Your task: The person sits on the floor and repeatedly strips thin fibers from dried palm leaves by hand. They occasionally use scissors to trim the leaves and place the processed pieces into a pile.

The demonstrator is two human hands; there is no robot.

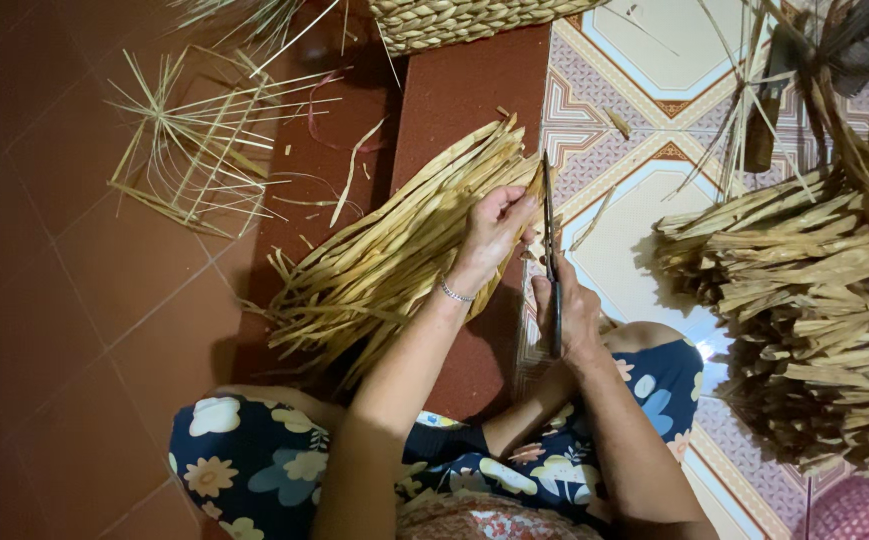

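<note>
Gripping the near end of a flat fan of pale yellow dried reed strips point(394, 250), my left hand point(494, 232) closes its fingers over the tips where they bunch together; a thin silver bracelet point(456, 293) circles that wrist. The strips are long, ribbon-like and stiff, splayed out across a dark red-brown mat point(454, 110) and over my lap. My right hand point(569, 315) is wrapped around the handles of a pair of long dark metal scissors point(551, 250), whose blades point away from me and lie just beside the cut ends of the bundle, close to my left fingers; whether the blades are parted I cannot tell. The two hands sit near each other but do not touch. To my right lies a heaped pile of coarser, browner dried reed bundles point(814, 300) on a patterned tiled floor point(644, 60), its far side cut off by the frame edge. At the top, only the lower rim of a woven straw basket point(454, 20) shows, so its contents are hidden. A loose, half-woven frame of thin straw spokes point(194, 140) rests on the red-brown floor tiles to my left. Something dark at the upper right corner is too blurred to identify.
</note>
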